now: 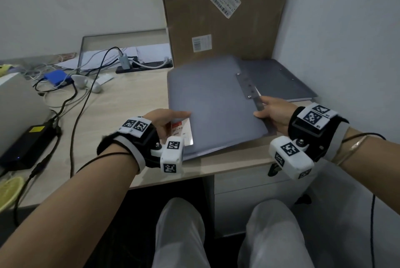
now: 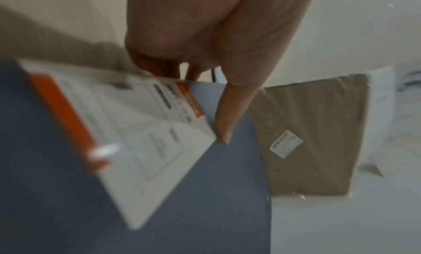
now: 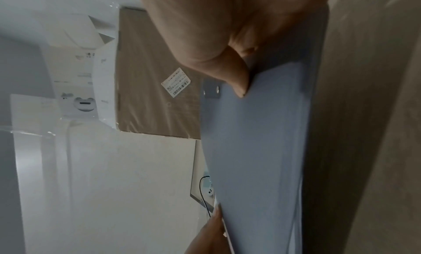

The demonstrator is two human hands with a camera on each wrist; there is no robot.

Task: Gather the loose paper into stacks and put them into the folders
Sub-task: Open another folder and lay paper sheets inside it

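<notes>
A grey folder [image 1: 216,103] lies on the desk [image 1: 129,99] with its cover down. It carries a white and orange label [image 1: 180,131] near its left corner. My left hand [image 1: 173,118] pinches the folder's left edge, thumb on top by the label [image 2: 136,140], fingers curled under the folder [image 2: 227,185]. My right hand [image 1: 270,112] pinches the right edge beside the metal clip bar [image 1: 249,88], thumb [image 3: 227,68] on the folder's cover [image 3: 255,149]. A second grey folder [image 1: 279,79] lies behind at the right. Thin sheet edges show under the cover.
A tall cardboard box [image 1: 227,8] leans against the wall right behind the folders. To the left lie tangled cables, a blue box [image 1: 57,77], a power strip [image 1: 142,66] and a black power adapter [image 1: 26,148]. A drawer unit [image 1: 249,192] stands under the desk's front edge.
</notes>
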